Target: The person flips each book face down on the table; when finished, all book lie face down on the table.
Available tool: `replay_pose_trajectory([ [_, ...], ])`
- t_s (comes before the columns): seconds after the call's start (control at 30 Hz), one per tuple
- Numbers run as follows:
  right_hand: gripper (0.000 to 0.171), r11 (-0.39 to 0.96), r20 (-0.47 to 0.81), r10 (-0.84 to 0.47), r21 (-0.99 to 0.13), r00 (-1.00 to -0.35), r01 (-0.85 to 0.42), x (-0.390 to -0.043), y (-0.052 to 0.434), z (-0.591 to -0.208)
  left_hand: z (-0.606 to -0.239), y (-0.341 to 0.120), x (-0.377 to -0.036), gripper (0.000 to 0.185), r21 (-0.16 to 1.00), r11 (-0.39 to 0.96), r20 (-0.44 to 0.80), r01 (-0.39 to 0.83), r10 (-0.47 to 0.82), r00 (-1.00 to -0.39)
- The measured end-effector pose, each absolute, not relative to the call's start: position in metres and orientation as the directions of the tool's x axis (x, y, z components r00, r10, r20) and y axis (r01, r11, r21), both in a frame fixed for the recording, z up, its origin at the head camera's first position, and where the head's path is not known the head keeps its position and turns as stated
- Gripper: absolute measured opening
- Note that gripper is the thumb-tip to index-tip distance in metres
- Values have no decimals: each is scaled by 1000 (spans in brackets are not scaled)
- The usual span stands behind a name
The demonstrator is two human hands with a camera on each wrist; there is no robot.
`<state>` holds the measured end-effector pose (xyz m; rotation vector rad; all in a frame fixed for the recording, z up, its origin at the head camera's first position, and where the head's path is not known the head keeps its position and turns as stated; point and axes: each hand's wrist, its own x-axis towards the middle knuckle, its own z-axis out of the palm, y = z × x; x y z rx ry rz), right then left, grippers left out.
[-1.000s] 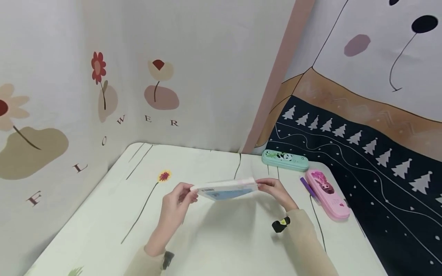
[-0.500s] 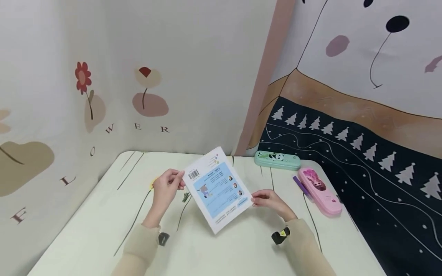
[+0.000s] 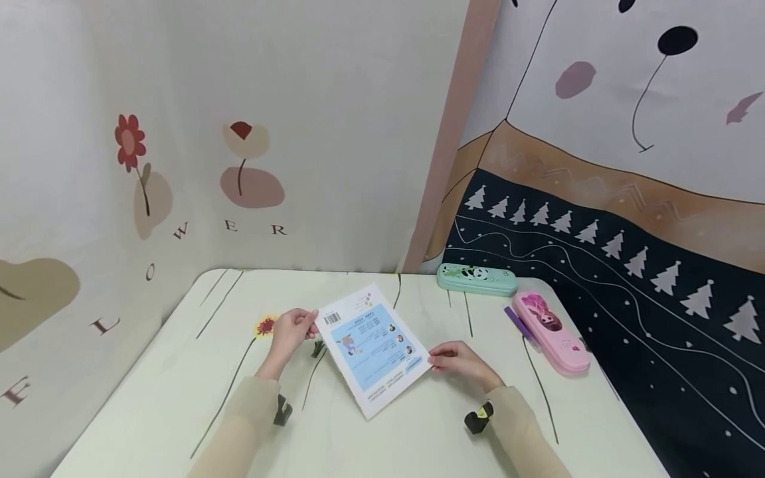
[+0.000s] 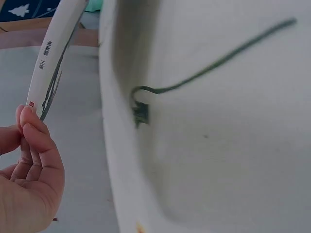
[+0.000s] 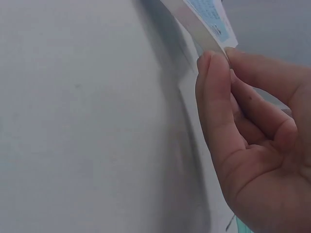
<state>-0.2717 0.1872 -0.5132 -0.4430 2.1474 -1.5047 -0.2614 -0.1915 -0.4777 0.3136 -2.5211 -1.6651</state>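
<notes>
A thin white book [image 3: 373, 352] with a blue panel and a barcode on its back cover is held between both hands, tilted over the table [image 3: 335, 438]. My left hand [image 3: 290, 337] pinches its upper left corner between thumb and fingers. At the opposite corner, on the right, my right hand [image 3: 465, 364] pinches the book's edge. The left wrist view shows the printed spine of the book [image 4: 53, 53] rising from the fingertips. In the right wrist view the thumb and fingers grip a corner of the book [image 5: 204, 29]. Its front cover is hidden.
A green pencil case [image 3: 477, 279] with a panda picture lies at the table's back right. Next to a purple pen [image 3: 521, 325] lies a pink pencil case [image 3: 551, 333] near the right edge. Printed cloth [image 3: 335, 133] hangs behind the table.
The book has tipped from nearly edge-on to show its back cover, then sunk a little lower. Both hands keep hold of it. The head view has shifted slightly.
</notes>
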Motion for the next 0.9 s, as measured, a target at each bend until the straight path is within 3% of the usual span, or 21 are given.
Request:
replay_pose_trajectory([
  [0.33,30,381,-160,-463,-924,-872,-34,-270,184,-524,-515,-193,-283,30,855,472,-115,-216,-233,-966],
  [0.57,23,458,-118,-399,-885,-909,-86,-264,177,-520,-516,-194,-284,16,799,581,-44,-152,-196,-980],
  [0.9,15,577,-105,-356,-806,-929,-130,-261,172,-517,-515,-196,-285,15,738,656,-36,-158,-196,-980],
])
